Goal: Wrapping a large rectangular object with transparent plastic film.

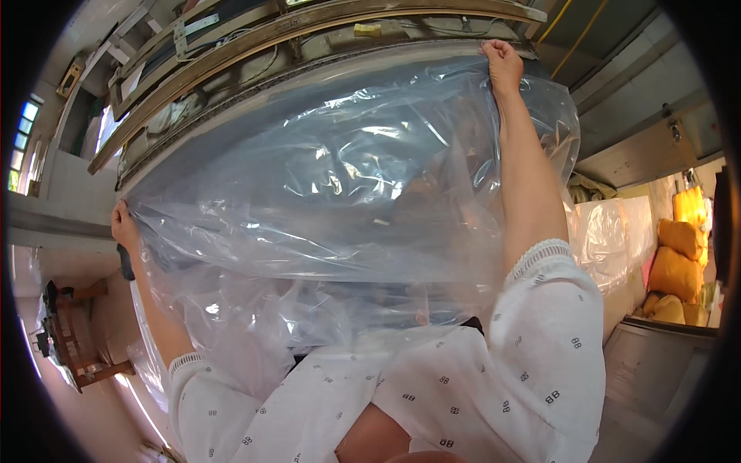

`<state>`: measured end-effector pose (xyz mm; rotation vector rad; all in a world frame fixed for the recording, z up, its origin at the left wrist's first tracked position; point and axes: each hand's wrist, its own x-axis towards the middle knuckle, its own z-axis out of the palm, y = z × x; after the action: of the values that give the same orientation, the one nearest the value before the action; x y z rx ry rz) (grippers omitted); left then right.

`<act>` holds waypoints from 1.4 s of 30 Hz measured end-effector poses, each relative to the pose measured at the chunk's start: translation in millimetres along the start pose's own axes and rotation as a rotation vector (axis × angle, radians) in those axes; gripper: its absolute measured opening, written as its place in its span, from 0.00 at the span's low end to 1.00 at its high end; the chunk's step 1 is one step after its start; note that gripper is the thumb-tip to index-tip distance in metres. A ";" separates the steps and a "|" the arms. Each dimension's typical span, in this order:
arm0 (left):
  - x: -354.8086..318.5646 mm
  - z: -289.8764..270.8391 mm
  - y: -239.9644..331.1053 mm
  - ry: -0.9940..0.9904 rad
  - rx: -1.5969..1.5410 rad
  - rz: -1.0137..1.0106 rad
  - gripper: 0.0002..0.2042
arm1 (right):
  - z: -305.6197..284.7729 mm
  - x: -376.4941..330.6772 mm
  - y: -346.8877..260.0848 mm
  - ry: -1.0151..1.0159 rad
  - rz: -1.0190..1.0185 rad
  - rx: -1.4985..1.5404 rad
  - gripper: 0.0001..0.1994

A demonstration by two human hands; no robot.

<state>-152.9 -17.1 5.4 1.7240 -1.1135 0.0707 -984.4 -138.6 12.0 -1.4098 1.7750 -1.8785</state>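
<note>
A wide sheet of clear plastic film (347,177) stretches between my two hands, wrinkled and shiny, and drapes down against my body. At the far left, my left hand (123,224) pinches one corner of it near the end of a long machine bar. My right hand (502,62) reaches farther out and grips the film's other upper corner beside the right end of that bar. The film's far edge lies along the machine's pale front strip (309,73). Whether the film is one layer or more, I cannot tell.
A long machine frame (309,35) with rails and cables spans the far side. A small yellow block (367,30) rests on it. Yellow sacks (678,262) are piled at the right, near more plastic film (606,231). A wooden stool-like frame (81,332) stands at the left.
</note>
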 end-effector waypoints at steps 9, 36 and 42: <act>47.8 57.2 22.9 -0.117 0.006 -0.109 0.16 | 5.2 18.5 -7.8 -0.022 0.007 -0.216 0.11; 71.5 22.2 -38.4 -0.346 -0.028 -0.078 0.15 | 19.9 22.6 -10.1 0.342 -0.268 -0.272 0.18; 58.2 -131.0 78.4 -0.300 -0.492 -0.267 0.15 | 21.7 -63.6 -88.3 0.153 0.242 0.464 0.13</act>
<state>-117.2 44.2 152.6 1.4423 -0.9962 -0.5983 -895.7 -85.8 52.9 -0.8699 1.3633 -2.1216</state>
